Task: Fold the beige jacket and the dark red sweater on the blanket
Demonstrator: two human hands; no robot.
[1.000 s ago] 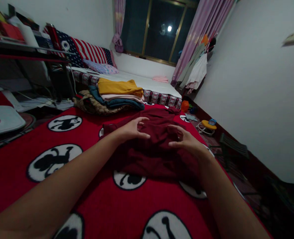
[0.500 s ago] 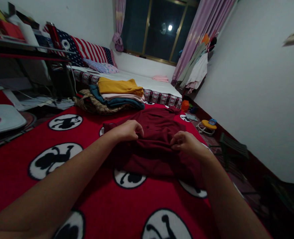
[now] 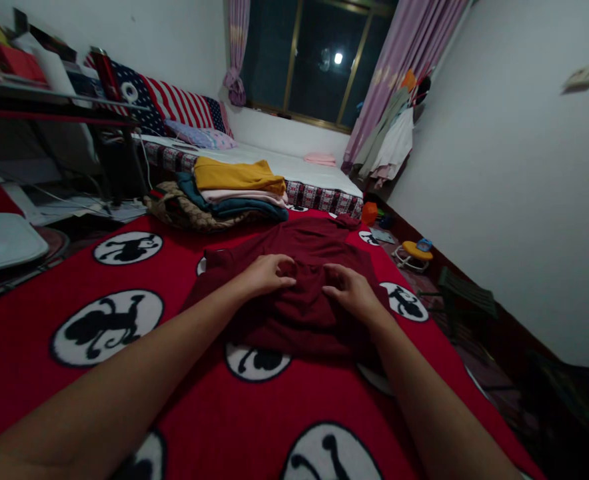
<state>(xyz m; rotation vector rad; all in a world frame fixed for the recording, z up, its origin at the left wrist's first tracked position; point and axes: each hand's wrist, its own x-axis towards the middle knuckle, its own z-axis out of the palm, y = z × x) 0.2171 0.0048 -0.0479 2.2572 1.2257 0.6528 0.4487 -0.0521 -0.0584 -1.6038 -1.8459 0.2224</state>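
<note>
A dark maroon garment [image 3: 304,320] lies spread and wrinkled on the red blanket [image 3: 214,413], which has white ovals with black figures. My left hand [image 3: 269,273] is over the garment's middle, its fingers bent and the thumb apart from them. Facing it from the right, my right hand [image 3: 352,290] has its thumb and forefinger parted in a curve. A narrow strip of maroon cloth shows between the two hands. Both are at the cloth's surface, and no fabric is visibly pinched in either.
Beyond the garment sits a stack of folded clothes, with a mustard one [image 3: 239,175] on top. A desk [image 3: 49,110] stands at the left, a bed [image 3: 269,157] under the window. On the right are a yellow-topped stool [image 3: 417,251] and a dark folding seat [image 3: 467,293].
My hands have come closer together, the right one moving left and the fingers of both opening. The garment's near right part has shifted inward, uncovering a white oval on the blanket.
</note>
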